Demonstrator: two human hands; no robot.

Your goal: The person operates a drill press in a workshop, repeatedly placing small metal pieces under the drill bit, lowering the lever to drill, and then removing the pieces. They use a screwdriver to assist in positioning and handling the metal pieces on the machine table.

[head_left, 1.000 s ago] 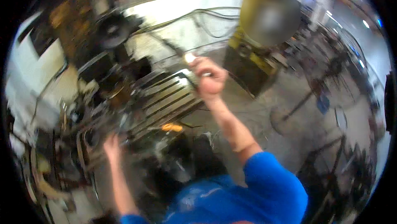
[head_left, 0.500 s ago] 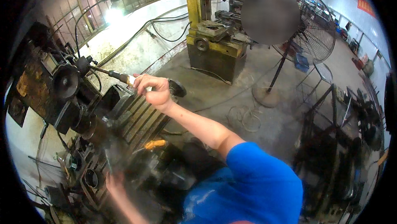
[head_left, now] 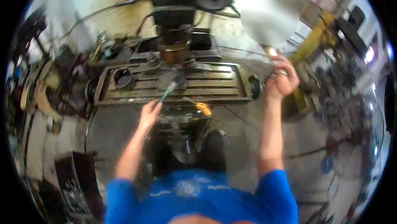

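My left hand point(head_left: 149, 115) is closed round the greenish handle of a brush point(head_left: 168, 90). The brush's dark head reaches over the slotted machine table point(head_left: 219, 93), below the spindle point(head_left: 173, 50) of a milling or drilling machine. On the right, my raised right hand point(head_left: 283, 79) has its fingers curled at the pale end of a lever handle point(head_left: 271, 51). A round blur hides the rest of that lever. At the table's front edge, between my hands, is an orange-yellow handled tool point(head_left: 203, 108).
A round dark cup point(head_left: 123, 78) sits on the table's left part. The table's right end carries a dark handwheel point(head_left: 255, 87). A yellow machine point(head_left: 318, 38) stands at the far right. A dark cabinet point(head_left: 76, 182) is at the lower left.
The view has swung left, bringing the machine to the centre. My left hand and the brush now show plainly over the table's front edge. My right hand stays at the lever.
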